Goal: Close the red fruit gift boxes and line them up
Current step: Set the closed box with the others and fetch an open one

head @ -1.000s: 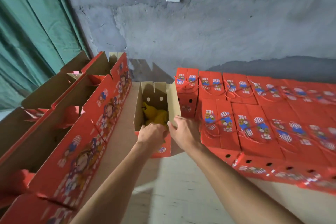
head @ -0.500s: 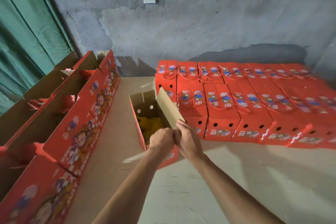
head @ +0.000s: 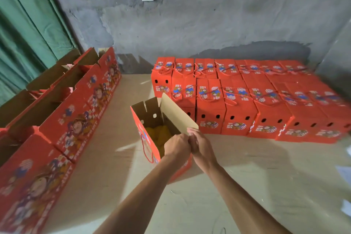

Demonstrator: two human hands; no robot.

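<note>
While both hands (head: pixel 188 145) grip its flap (head: pixel 177 115), open red box (head: pixel 146 135) shows yellow fruit (head: pixel 158 133)

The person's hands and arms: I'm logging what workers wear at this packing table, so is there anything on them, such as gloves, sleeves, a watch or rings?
Nothing shows. The left hand and right hand are bare, without gloves, and both forearms are bare as far as they show. No watch, band or ring is visible.

Dim, even indoor light. The closed boxes (head: pixel 247 100) cast a dark shadow on the far wall (head: pixel 209 24), and the forearms shadow the surface (head: pixel 247 176). Wide-angle bending curves the edges; far-right boxes and near-left prints are smeared with blur.
</note>
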